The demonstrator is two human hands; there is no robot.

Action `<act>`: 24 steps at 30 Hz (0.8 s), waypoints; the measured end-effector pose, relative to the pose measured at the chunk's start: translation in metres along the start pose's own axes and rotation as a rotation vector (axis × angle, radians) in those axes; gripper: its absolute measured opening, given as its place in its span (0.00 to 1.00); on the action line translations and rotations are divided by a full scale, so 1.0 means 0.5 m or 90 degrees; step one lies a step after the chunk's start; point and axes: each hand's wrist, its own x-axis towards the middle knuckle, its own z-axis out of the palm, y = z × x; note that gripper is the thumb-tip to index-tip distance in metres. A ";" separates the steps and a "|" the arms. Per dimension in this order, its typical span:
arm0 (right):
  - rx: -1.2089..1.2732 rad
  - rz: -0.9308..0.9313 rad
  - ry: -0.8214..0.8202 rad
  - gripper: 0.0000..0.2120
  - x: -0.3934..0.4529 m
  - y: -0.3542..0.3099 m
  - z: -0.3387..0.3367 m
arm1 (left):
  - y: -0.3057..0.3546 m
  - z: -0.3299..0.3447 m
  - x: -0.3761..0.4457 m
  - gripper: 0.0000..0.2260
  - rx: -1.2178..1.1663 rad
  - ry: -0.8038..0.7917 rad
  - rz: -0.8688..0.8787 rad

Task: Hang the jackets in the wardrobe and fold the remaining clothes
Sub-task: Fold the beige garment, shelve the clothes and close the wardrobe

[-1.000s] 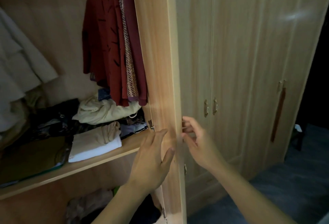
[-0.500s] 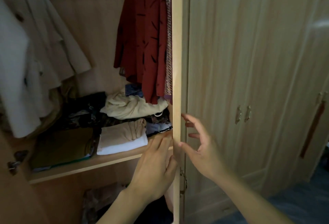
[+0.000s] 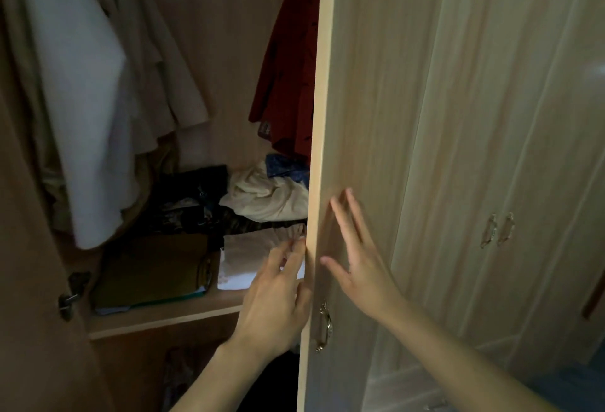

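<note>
The light wooden wardrobe door (image 3: 366, 116) stands partly open in the middle of the view. My left hand (image 3: 278, 297) rests with straight fingers against the door's edge. My right hand (image 3: 357, 257) lies flat, fingers spread, on the door's outer face above its metal handle (image 3: 324, 326). Inside hang a white and beige jacket (image 3: 85, 110) on the left and a dark red garment (image 3: 288, 84) beside the door. Folded clothes (image 3: 252, 261) and a rumpled cream cloth (image 3: 262, 198) lie on the shelf (image 3: 157, 320).
The left door (image 3: 36, 280) with its hinge (image 3: 70, 293) stands open at the left. Shut wardrobe doors with handles (image 3: 497, 230) fill the right. More clothes lie in the dark lower compartment (image 3: 183, 375).
The door has swung towards shut and now covers most of the red garment. My right hand moved from the door's edge onto its outer face. The view shifted left.
</note>
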 end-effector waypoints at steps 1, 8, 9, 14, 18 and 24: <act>0.000 -0.005 -0.005 0.48 0.011 0.003 0.011 | -0.016 0.001 0.001 0.29 0.008 0.001 -0.002; 0.017 -0.046 0.004 0.50 0.073 0.039 0.089 | -0.096 0.010 0.032 0.29 0.029 0.017 -0.037; 0.010 -0.053 0.007 0.50 0.082 0.043 0.101 | -0.103 0.008 0.039 0.28 0.035 0.018 -0.045; -0.096 -0.069 0.020 0.50 0.121 0.057 0.161 | -0.136 -0.011 0.074 0.27 0.094 0.014 -0.051; -0.205 -0.070 0.031 0.48 0.155 0.075 0.206 | -0.168 -0.012 0.110 0.27 0.138 0.006 -0.058; -0.228 -0.093 0.055 0.47 0.198 0.108 0.255 | -0.208 0.011 0.138 0.31 0.139 -0.007 -0.126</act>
